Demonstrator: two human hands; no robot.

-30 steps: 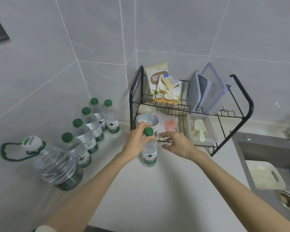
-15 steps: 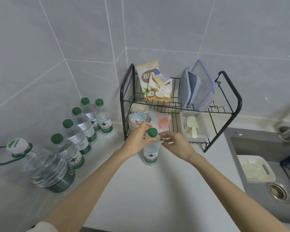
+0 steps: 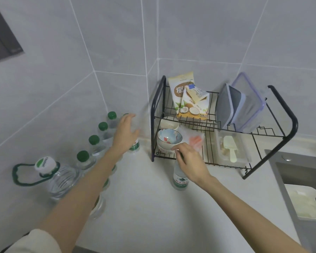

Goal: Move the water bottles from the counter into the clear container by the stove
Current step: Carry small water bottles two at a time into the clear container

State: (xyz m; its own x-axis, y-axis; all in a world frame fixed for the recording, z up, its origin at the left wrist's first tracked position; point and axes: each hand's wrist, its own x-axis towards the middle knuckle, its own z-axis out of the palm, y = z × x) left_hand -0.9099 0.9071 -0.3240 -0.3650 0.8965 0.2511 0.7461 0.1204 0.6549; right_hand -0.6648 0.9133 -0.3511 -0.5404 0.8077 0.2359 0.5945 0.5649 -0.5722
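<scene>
Half a second ago the left hand (image 3: pixel 125 133) gripped the lone water bottle (image 3: pixel 180 177) in front of the rack; it has since let go and reached to 10 o'clock, fingers spread wide around the endmost bottle (image 3: pixel 134 146) of the row of bottles (image 3: pixel 98 141) along the wall. Whether it has closed on that bottle cannot be told. The right hand (image 3: pixel 189 158), which before hovered just beside the cap, now rests over the top of the lone bottle, fingers curled down around its neck and cap, holding it upright on the counter (image 3: pixel 144 207).

That bottle stands near the centre of view, at 6 o'clock from the black wire rack (image 3: pixel 285 114). It is clear, with a green-and-white label low on its body; its cap is hidden under the hand. The row bottles are alike, with green caps, and a large jug (image 3: pixel 60 179) with a green handle lies at 8 o'clock.
</scene>
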